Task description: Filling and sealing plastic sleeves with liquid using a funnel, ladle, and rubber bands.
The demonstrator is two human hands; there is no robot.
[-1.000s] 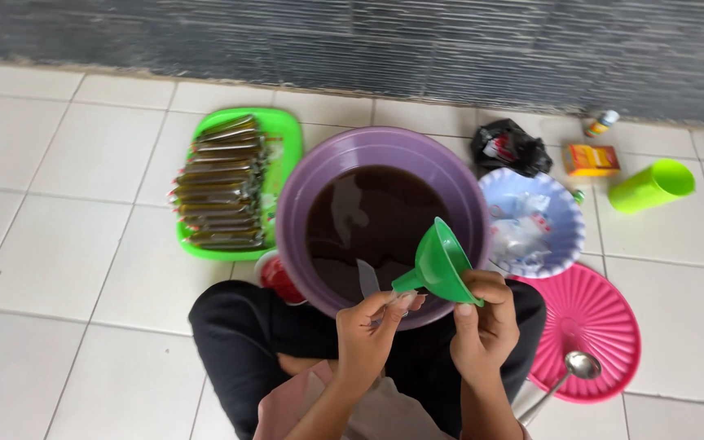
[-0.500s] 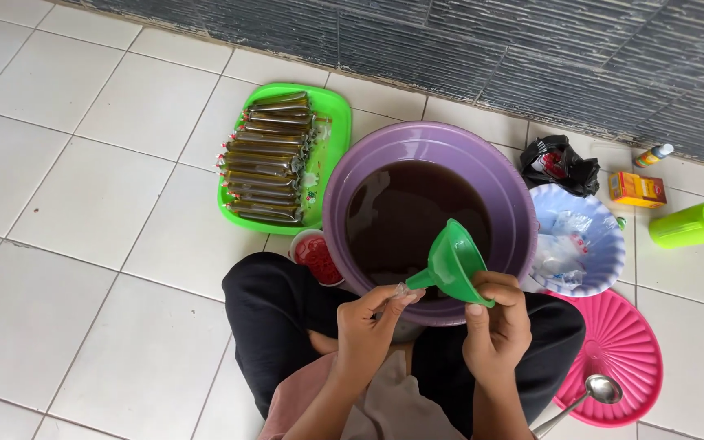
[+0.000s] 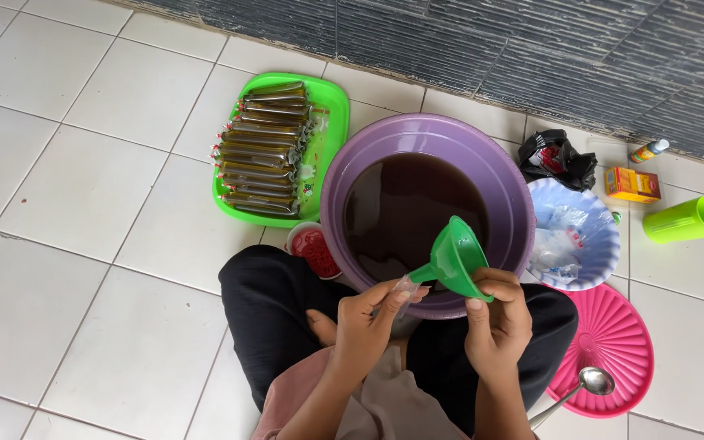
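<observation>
I sit on the floor with a large purple basin [image 3: 360,147] of dark brown liquid in front of my legs. My right hand [image 3: 499,322] grips a green funnel [image 3: 455,257] by its rim, tilted over the basin's near edge. My left hand [image 3: 364,322] pinches a thin clear plastic bag [image 3: 401,287] at the funnel's spout. A green tray [image 3: 323,143] at the basin's left holds several filled, tied tubes of brown liquid [image 3: 262,151].
A small red-filled cup [image 3: 311,244] stands by my left knee. Right of the basin sit a blue bowl of clear plastic bags [image 3: 572,232], a pink lid [image 3: 613,342] with a metal spoon [image 3: 588,383], a green cup on its side [image 3: 690,218], an orange box [image 3: 631,185], a black bag [image 3: 556,156].
The view has swung left and down, shifting everything rightward in frame. The funnel stays in my right hand and my left hand has come up to its spout with the bag.
</observation>
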